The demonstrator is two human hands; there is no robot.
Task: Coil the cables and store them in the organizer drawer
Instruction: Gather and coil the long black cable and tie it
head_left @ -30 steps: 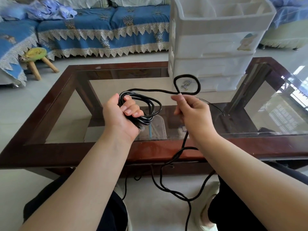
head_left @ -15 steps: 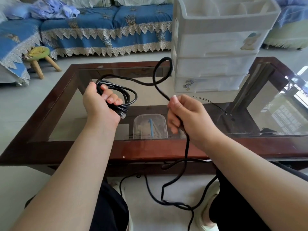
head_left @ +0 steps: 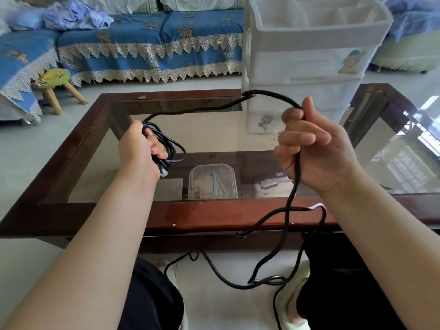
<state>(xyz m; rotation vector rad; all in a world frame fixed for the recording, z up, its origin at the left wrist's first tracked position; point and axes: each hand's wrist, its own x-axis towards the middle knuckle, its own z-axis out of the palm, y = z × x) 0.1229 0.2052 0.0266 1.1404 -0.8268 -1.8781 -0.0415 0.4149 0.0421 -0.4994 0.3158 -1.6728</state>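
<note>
My left hand (head_left: pixel 140 151) is closed round the coil (head_left: pixel 170 148) over the glass table (head_left: pixel 214 215), its plug pointing down, while my right hand (head_left: pixel 314 148) clamps the cable (head_left: pixel 209 108) arching across before the organizer (head_left: pixel 307 55), whose sticker I can't read.

The thin black cable (head_left: pixel 209 108) has a matt, rubbery-looking sheath and ends in a clear plastic plug (head_left: pixel 163 173). The low table's glossy dark-red wooden frame (head_left: pixel 214 214) surrounds a smooth, reflective glass top (head_left: pixel 392 163). At one o'clock stands a white, faintly translucent plastic drawer organizer (head_left: pixel 304 58); at eleven, a blue cloth sofa cover (head_left: pixel 152 36) edged with cream lace.
</note>
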